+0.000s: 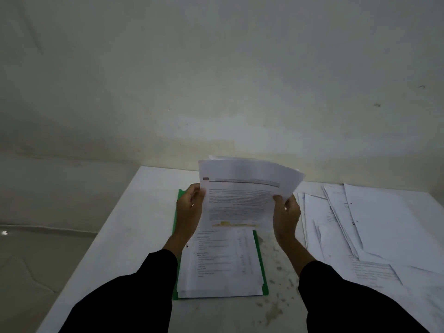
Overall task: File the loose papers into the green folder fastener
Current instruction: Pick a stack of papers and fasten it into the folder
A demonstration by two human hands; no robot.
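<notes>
A sheaf of printed papers stands upright above the table, its lower edge down on the pile beneath. My left hand grips its left edge and my right hand grips its right edge. Under it lies the green folder, open flat, with a stack of filed sheets on top. Only the folder's green borders show. The fastener itself is hidden by paper.
Several loose sheets lie spread and overlapping on the right side of the white table. The tabletop near the front is stained. A pale wall rises right behind the table's far edge. The table's left edge drops to the floor.
</notes>
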